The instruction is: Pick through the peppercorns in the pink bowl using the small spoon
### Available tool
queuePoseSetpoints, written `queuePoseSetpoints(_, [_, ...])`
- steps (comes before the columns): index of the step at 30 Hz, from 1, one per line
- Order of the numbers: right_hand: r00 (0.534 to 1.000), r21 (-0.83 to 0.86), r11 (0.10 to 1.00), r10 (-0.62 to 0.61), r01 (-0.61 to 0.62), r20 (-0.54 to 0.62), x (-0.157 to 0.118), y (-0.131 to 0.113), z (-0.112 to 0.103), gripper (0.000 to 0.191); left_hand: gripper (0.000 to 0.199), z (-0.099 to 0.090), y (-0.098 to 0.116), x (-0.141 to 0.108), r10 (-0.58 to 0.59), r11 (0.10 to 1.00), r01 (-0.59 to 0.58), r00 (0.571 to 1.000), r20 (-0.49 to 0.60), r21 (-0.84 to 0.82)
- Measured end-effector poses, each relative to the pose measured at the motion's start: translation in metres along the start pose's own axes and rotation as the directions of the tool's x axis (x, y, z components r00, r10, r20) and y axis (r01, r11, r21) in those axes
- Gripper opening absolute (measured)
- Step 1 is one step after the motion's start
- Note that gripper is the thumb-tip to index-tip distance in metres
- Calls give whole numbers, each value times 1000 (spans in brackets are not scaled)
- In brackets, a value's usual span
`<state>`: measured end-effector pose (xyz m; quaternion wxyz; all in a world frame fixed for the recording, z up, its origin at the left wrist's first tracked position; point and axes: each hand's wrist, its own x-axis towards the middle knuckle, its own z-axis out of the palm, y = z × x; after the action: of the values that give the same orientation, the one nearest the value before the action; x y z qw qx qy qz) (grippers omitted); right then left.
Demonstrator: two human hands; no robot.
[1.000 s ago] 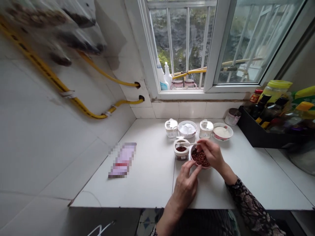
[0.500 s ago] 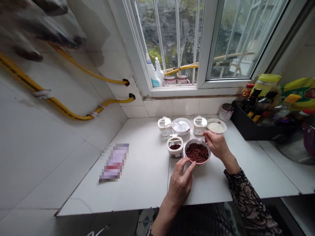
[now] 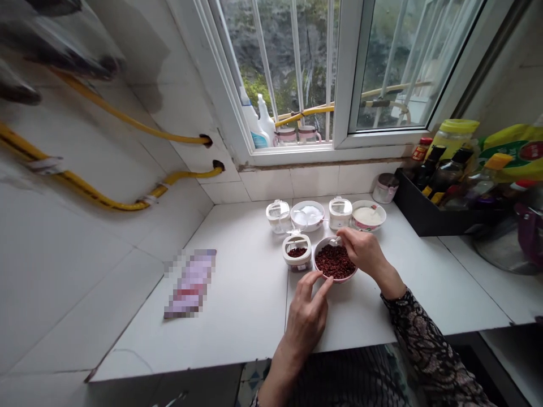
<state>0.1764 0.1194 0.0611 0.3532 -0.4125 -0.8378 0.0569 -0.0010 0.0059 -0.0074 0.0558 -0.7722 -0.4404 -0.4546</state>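
A white bowl with a pinkish rim (image 3: 336, 263) holds dark red peppercorn-like grains on the white counter. My right hand (image 3: 362, 251) pinches a small pale spoon (image 3: 335, 241) at the bowl's back edge; the spoon's lower end is hard to make out. Against the bowl's near rim rest the fingertips of my left hand (image 3: 308, 308), thumb and fingers apart. Just left of the bowl stands a small clear jar (image 3: 297, 252) with its lid raised and similar red grains inside.
Behind stand two lidded jars (image 3: 278, 216) (image 3: 340, 213), a bowl of white powder (image 3: 307, 216) and a bowl of pale grains (image 3: 369, 215). A black box of bottles (image 3: 436, 212) is at the right. A blurred purple packet (image 3: 193, 284) lies left.
The whole view has shifted slightly, moving the counter items a little left. My right hand has come slightly closer over the bowl with the spoon. My left hand stays at the rim.
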Motion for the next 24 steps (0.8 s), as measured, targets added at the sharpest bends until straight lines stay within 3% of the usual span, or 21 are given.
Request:
queuePoseSetpoints(4, [998,14,1000,-16,16,52,0,0,6,21,58,0,0,0,4,1000,-4,1000,-2,-1])
queuePoseSetpoints(8, [994,180,984,-30,12,101,-1,-6,5,22,57,0,0,0,13,1000,-13,1000,1,-1])
queuePoseSetpoints(14, [983,357,918,183,-174,10,-1,-3,0,20,57,-2,1,2,20,1000,-20,1000,7,-2])
queuePoseSetpoints(24, [947,549,782,317,-295,58,2,-2,4,15,56,-3,0,3,27,1000,-27,1000,9,-12])
